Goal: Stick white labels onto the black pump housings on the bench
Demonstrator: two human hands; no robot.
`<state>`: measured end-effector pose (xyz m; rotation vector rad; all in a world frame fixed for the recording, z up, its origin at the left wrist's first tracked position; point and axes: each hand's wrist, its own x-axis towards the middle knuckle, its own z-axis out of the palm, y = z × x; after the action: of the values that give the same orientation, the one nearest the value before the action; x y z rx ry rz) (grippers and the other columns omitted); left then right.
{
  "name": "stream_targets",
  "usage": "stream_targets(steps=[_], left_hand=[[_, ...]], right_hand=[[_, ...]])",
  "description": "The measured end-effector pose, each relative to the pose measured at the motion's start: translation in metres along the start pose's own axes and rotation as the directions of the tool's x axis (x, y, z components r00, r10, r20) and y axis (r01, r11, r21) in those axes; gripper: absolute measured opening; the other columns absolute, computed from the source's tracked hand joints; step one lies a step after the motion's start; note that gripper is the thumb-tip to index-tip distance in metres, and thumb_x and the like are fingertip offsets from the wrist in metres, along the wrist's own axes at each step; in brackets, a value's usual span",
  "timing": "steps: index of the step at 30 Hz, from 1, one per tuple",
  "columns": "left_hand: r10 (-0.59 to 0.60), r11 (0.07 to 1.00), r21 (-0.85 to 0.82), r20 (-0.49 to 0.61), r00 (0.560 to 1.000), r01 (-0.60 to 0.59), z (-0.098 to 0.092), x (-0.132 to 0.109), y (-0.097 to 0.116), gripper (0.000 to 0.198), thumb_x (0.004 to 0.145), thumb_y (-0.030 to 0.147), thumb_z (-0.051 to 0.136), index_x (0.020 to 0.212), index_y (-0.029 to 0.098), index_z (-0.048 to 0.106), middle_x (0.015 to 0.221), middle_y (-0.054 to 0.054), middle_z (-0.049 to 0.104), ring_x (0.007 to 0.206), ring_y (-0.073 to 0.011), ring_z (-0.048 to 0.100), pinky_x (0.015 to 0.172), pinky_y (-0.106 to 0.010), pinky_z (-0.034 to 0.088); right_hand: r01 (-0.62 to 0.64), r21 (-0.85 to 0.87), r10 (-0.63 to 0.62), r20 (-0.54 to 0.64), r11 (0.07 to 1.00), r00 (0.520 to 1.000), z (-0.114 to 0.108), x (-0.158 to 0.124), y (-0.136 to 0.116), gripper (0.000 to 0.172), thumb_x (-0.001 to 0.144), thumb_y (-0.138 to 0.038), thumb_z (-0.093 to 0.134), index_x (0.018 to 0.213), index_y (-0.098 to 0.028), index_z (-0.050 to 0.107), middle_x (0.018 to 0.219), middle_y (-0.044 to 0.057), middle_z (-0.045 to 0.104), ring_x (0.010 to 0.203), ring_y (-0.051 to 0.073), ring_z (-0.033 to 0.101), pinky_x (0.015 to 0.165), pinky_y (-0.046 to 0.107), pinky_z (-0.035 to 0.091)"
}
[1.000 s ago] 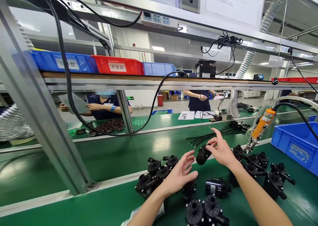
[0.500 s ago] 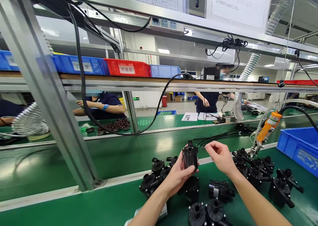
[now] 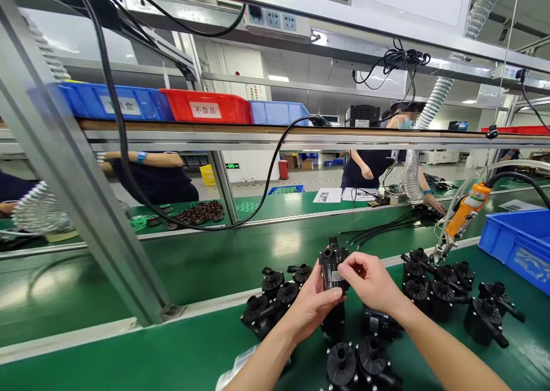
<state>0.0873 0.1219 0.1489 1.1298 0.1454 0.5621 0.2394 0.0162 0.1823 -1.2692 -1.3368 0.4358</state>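
Observation:
My left hand [image 3: 317, 299] is wrapped round a small black pump [image 3: 332, 259], held upright with its spout at the top. A small pale label [image 3: 336, 276] shows on the pump's side. The bent thumb and forefinger of my right hand [image 3: 370, 281] meet at the label's edge against the pump. Below my hands another black pump [image 3: 333, 325] stands on the green bench. One more pump [image 3: 380, 324], with a pale label, lies on its side under my right wrist, partly hidden by it.
Several black pumps [image 3: 442, 290] stand at right, others [image 3: 275, 296] at left and in front [image 3: 356, 362]. An orange screwdriver [image 3: 468, 207] hangs beside a blue bin [image 3: 515, 247]. Clear plastic [image 3: 236, 365] lies by my left forearm. Black cables [image 3: 387, 225] and a co-worker [image 3: 365, 170] are beyond.
My right hand has moved left and down from beside the pump onto its side, where a pale label now shows. Across the bench, a co-worker's arm has reached towards the cables.

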Motion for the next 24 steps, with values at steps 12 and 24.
stream_targets(steps=[12,24], left_hand=[[0.024,1.0,0.006,0.031,0.999,-0.025,0.007,-0.001,0.002,0.089,0.075,0.023,0.096,0.15,0.041,0.051,0.135,-0.005,0.062,0.112,-0.0246,0.062,0.086,-0.034,0.054],[0.111,0.968,0.207,0.157,0.981,-0.143,0.006,-0.006,0.009,0.105,0.081,0.018,0.086,0.166,0.041,0.028,0.155,-0.009,0.056,0.125,-0.0279,0.064,0.1,-0.036,0.053]], right_hand=[[0.135,-0.26,-0.151,-0.04,0.956,0.988,0.002,-0.005,-0.012,0.024,0.101,-0.036,0.062,0.085,-0.02,0.068,0.08,0.003,0.065,0.071,0.016,0.057,0.063,0.029,0.04],[0.009,-0.376,-0.042,-0.079,0.927,0.996,-0.011,-0.002,-0.006,0.078,0.086,-0.051,0.078,0.149,-0.02,0.043,0.08,-0.002,0.063,0.066,0.019,0.058,0.063,0.029,0.044]])
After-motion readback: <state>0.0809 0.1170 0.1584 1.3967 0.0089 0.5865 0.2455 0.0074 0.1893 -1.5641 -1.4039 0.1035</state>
